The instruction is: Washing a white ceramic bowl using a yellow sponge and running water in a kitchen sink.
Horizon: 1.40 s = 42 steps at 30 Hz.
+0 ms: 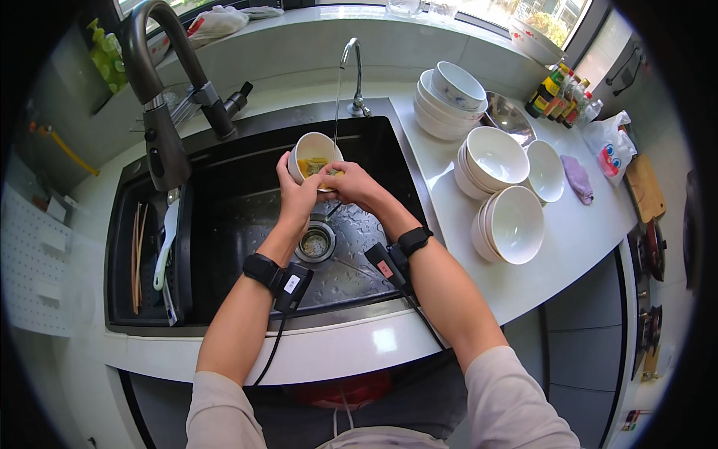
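Observation:
My left hand (297,188) grips a white bowl (305,147) by its left side, tilted above the dark sink (241,224). In the bowl my right hand (350,182) has its fingers around a yellow and green scouring sponge (314,166), partly hidden by the fingers. A thin stream of water runs from the slim chrome faucet (353,56) at the back and falls to the bowl's right side. Below the hands lies the drain strainer (315,242) with small scraps in it.
Stacked white bowls (498,157) stand on the counter (465,280) to the right, near a purple cloth (576,178) and sauce bottles (549,92). A dark pull-down faucet (165,134) overhangs the left side, above a rack (182,303) with chopsticks (138,258) and a white-handled utensil (166,244).

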Tool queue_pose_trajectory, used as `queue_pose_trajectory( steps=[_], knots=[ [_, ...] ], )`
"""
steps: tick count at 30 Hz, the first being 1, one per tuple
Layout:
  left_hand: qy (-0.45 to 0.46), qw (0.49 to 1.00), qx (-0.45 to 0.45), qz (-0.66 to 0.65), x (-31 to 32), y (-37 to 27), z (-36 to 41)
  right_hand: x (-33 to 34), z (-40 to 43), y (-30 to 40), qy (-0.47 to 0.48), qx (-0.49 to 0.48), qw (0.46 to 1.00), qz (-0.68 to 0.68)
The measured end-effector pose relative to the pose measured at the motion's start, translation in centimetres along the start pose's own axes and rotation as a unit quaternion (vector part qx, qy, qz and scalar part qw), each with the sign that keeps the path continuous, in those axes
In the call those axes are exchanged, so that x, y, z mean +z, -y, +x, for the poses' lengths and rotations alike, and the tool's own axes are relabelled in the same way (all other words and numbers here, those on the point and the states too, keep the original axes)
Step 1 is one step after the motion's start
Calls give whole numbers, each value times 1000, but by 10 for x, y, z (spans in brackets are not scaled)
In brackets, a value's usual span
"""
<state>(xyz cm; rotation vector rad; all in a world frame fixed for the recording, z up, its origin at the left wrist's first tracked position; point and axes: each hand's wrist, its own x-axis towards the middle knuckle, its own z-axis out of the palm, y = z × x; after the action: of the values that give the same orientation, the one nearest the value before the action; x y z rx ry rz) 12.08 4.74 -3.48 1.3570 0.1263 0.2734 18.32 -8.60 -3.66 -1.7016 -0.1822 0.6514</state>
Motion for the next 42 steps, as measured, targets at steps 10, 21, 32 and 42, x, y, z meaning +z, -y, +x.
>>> queue_pose_trajectory(
  steps=[10,21,32,42],
  knots=[
    [60,998,-12,10,3,-9,-5,6,-16,11,-247,-198,911,-266],
    [-21,1000,-22,-4,-2,6,-1,13,-13,6,-216,-218,903,-300],
    [-49,999,11,13,-7,15,4,18,-6,3,-49,-49,994,-81],
    [-42,997,-50,-33,-1,7,2,10,-10,7,-20,-65,998,-10]
  ],
)
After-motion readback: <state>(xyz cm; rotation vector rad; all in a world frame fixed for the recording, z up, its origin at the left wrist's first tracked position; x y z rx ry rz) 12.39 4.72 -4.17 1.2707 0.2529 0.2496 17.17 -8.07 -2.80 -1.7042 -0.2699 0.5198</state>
